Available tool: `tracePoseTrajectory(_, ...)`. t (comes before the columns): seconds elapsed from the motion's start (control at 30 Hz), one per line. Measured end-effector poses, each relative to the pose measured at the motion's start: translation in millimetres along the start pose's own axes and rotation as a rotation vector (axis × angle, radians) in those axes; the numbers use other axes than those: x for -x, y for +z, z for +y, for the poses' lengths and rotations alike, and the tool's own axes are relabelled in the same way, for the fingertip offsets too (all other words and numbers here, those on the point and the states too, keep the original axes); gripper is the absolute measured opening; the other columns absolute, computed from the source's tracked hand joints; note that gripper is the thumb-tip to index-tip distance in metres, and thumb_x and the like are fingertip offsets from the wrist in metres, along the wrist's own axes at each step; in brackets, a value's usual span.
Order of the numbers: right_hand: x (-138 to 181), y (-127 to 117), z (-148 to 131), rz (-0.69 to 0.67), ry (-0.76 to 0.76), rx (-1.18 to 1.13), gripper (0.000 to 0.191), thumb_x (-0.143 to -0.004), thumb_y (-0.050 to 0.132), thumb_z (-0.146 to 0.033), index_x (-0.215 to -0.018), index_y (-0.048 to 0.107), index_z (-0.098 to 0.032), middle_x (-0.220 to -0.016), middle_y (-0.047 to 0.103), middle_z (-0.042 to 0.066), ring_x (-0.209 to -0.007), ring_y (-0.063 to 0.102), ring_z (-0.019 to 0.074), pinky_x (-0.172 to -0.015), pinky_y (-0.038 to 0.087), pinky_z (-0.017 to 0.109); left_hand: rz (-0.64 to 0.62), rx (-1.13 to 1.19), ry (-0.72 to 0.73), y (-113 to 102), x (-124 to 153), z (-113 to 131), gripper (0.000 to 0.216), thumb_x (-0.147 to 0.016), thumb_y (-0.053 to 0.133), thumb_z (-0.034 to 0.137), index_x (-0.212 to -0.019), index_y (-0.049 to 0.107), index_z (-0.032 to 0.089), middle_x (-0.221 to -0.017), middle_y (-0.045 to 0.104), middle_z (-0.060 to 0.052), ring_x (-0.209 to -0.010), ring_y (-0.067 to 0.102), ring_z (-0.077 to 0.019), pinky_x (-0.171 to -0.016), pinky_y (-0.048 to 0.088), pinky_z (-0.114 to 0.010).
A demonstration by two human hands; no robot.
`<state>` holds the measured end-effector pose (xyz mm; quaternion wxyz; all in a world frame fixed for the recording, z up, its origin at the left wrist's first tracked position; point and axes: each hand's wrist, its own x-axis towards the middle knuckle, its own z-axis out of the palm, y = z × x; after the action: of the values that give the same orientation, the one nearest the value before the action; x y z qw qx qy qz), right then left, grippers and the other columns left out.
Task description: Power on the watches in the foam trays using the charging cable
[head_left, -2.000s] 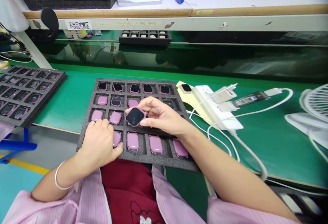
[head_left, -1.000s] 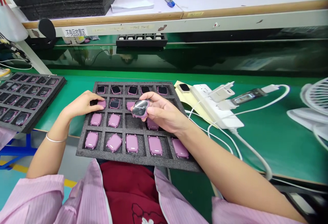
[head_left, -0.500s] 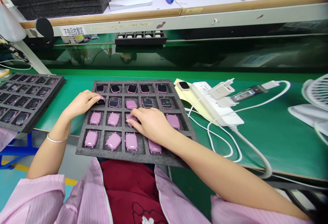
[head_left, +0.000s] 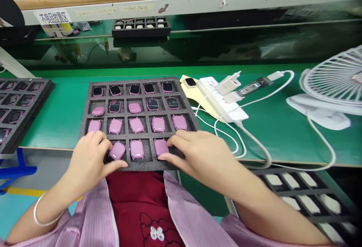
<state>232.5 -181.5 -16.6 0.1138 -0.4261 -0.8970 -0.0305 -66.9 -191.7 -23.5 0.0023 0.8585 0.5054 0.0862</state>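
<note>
A dark grey foam tray [head_left: 147, 166] with rows of compartments lies before me, overhanging the front edge of the bench. Dark-screened smartwatches [head_left: 153, 104] fill its back row and part of the second; the others show plain pink backs. My left hand [head_left: 90, 156] is over the front-left corner, thumb spread from the curled fingers, close beside a tilted pink watch [head_left: 117, 150]. It hides the corner compartment. With thumb and index finger, my right hand [head_left: 200, 156] grips a pink watch [head_left: 161, 148] in the front row. Its fingers partly cover the front-right compartment.
A white power strip [head_left: 223, 102] with plugs and cables stands right of the tray, beside a watch [head_left: 190, 82] on yellow paper. Farther right is a white fan [head_left: 333, 88]. Another watch tray [head_left: 25, 105] sits at left. Below right, a tray holds white pieces [head_left: 309, 203].
My left hand has left the second-row watch, which now lies pink side up, and moved to the front-left corner. My right hand has shifted from a third-row watch to the front row.
</note>
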Motion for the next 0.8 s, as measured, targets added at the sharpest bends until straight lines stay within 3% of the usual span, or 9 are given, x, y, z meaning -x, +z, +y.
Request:
tracePoseTrajectory(0.17, 6.0, 23.2, -4.2, -0.088, 0.078, 0.199, 0.048, -0.092, 0.068, -0.062, -0.078, 0.062, -0.016, -0.078, 0.062, 0.008, -0.066, 0.061, 0.0236, -0.060, 0.035, 0.034, -0.139, -0.084, -0.041, 7.9, -4.2, 6.6, 0.043, -0.078, 0.078, 0.056, -0.086, 0.065, 0.016, -0.093, 0.059, -0.010, -0.085, 0.056, -0.0278, -0.073, 0.047, -0.040)
tracePoseTrajectory(0.37, 3.4, 9.8, 0.6, -0.162, 0.044, 0.152, 0.024, -0.087, 0.070, -0.038, -0.081, 0.066, -0.015, -0.082, 0.061, 0.008, -0.074, 0.062, 0.0251, -0.067, 0.036, 0.035, -0.141, -0.228, 0.046, -2.6, -14.3, 6.2, 0.029, -0.079, 0.077, 0.042, -0.081, 0.068, 0.015, -0.087, 0.061, -0.011, -0.087, 0.058, -0.0311, -0.070, 0.046, -0.042)
tracePoseTrajectory(0.6, 0.2, 12.1, -7.7, -0.128, 0.093, 0.160, 0.025, -0.087, 0.075, -0.037, -0.081, 0.067, -0.014, -0.080, 0.065, 0.011, -0.076, 0.064, 0.0278, -0.067, 0.039, 0.038, -0.152, -0.275, 0.091, -4.8, -17.5, 9.5, 0.032, -0.076, 0.080, 0.043, -0.084, 0.067, 0.014, -0.087, 0.063, -0.011, -0.086, 0.059, -0.0325, -0.069, 0.045, -0.044)
tracePoseTrajectory(0.7, 5.7, 10.3, -2.8, -0.038, 0.084, -0.096, 0.015, -0.090, 0.069, -0.027, -0.095, 0.068, -0.013, -0.093, 0.070, 0.013, -0.085, 0.067, 0.0293, -0.074, 0.046, 0.040, -0.123, -0.115, 0.034, -7.7, -15.3, 2.9, 0.025, -0.079, 0.076, 0.037, -0.088, 0.066, 0.016, -0.088, 0.067, -0.009, -0.086, 0.060, -0.0302, -0.073, 0.045, -0.043)
tracePoseTrajectory(0.8, 10.8, 11.1, -1.0, 0.084, 0.105, -0.730, 0.020, -0.095, 0.068, -0.034, -0.108, 0.068, -0.019, -0.099, 0.072, 0.010, -0.085, 0.068, 0.0251, -0.075, 0.053, 0.038, -0.005, 0.350, -0.030, -10.9, -11.4, -1.1, 0.023, -0.083, 0.072, 0.037, -0.094, 0.064, 0.019, -0.092, 0.069, -0.006, -0.086, 0.062, -0.0232, -0.078, 0.047, -0.037)
